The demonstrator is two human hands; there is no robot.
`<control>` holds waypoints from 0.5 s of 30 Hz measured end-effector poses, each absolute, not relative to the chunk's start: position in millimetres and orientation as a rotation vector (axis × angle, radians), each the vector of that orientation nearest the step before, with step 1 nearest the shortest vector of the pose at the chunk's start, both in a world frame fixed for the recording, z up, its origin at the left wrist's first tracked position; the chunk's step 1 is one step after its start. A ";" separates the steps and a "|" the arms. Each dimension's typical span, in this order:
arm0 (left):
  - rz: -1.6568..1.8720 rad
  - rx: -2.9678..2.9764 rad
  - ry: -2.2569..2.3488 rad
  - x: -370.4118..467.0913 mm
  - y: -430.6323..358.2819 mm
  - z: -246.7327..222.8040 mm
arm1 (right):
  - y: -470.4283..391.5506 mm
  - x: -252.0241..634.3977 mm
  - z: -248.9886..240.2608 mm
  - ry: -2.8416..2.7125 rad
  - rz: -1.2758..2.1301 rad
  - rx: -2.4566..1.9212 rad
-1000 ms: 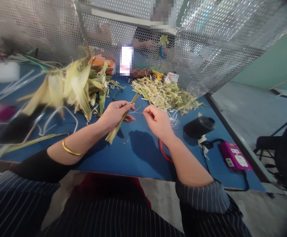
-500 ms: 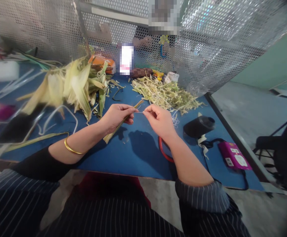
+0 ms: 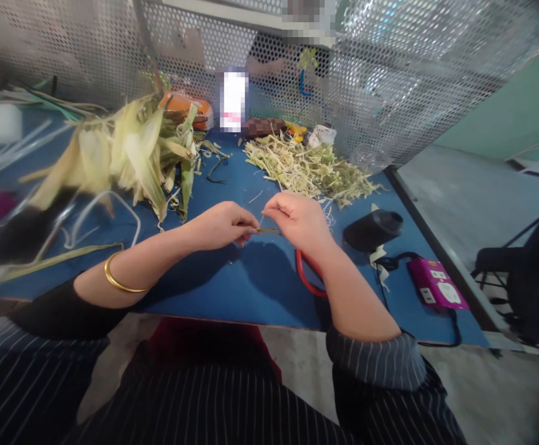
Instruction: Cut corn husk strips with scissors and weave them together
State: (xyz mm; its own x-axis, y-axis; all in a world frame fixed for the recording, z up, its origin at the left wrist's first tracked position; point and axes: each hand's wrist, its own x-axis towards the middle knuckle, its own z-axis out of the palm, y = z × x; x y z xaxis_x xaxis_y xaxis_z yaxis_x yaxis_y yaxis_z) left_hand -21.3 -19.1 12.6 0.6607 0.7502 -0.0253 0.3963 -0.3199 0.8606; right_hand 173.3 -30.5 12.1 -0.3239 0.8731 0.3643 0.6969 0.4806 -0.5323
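Over the middle of the blue table, my left hand (image 3: 218,226) is closed on a narrow corn husk strip (image 3: 268,230), which reaches across toward my right hand (image 3: 301,221). Finger and thumb of the right hand pinch a fine white thread (image 3: 261,220) that runs down to the left fingertips. Whether the right fingers also touch the strip is hidden. A pile of shredded husk (image 3: 311,164) lies behind the right hand. Large dried corn husks (image 3: 135,151) are heaped beyond my left forearm.
To the right are a black hair dryer-like cylinder (image 3: 372,231) and a purple power strip (image 3: 439,284) with a cable. A red curved handle (image 3: 309,273) lies under my right wrist. At the back stand a lit phone (image 3: 233,102), an orange packet (image 3: 188,111) and a perforated metal screen (image 3: 376,93).
The strip has turned from slanting toward me to lying level between the hands. My right hand has risen slightly above it, and the thread now stands nearly upright instead of stretched sideways.
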 end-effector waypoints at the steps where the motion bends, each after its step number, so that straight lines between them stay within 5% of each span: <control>1: 0.490 1.933 0.876 -20.8 -19.5 14.6 | -28.3 175.0 11.5 -2.036 0.513 -1.320; 7: 0.750 1.788 0.913 -20.0 -13.8 15.8 | -19.9 177.6 1.9 -1.674 1.157 -1.396; 15: 0.901 1.652 1.036 -23.2 -4.5 7.0 | -42.9 155.5 6.9 -2.061 0.565 -0.938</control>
State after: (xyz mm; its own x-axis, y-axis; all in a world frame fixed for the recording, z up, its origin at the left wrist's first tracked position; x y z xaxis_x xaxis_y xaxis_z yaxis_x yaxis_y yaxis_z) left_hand -23.2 -4.5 7.0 0.3687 0.9247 0.0946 0.2221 -0.1865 0.9570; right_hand 155.5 -42.9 6.9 -0.4178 0.7753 0.4737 0.4251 0.6276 -0.6522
